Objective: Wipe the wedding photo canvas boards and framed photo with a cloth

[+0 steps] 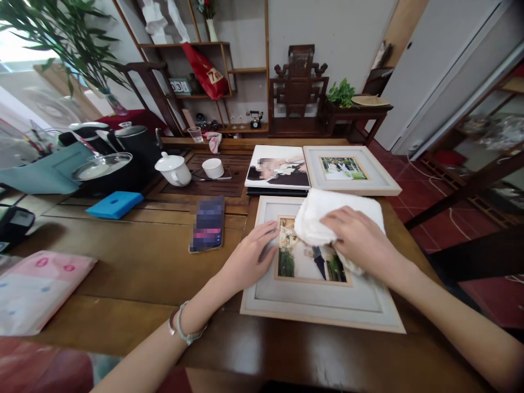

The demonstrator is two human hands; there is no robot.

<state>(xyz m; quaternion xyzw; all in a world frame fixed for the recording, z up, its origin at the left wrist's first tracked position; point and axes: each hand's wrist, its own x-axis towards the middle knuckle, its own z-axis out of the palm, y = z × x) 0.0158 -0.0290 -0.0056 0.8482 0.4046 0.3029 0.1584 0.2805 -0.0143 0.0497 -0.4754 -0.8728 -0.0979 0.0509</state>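
Observation:
A pale-framed photo [311, 297] lies flat on the wooden table [135, 262] in front of me. My left hand [249, 255] rests flat on the frame's left border, fingers spread. My right hand [360, 240] presses a white cloth [327, 215] onto the glass over the picture, fingers curled over the cloth. The cloth covers the frame's upper right part.
Behind lie a second framed photo [352, 169] and a photo album [278, 169]. A phone [208, 224] lies left of the frame. Further left are a blue sponge [114, 204], a white teapot [174, 169], a cup [213, 167], black kettles [135, 142] and a pink packet [36, 289].

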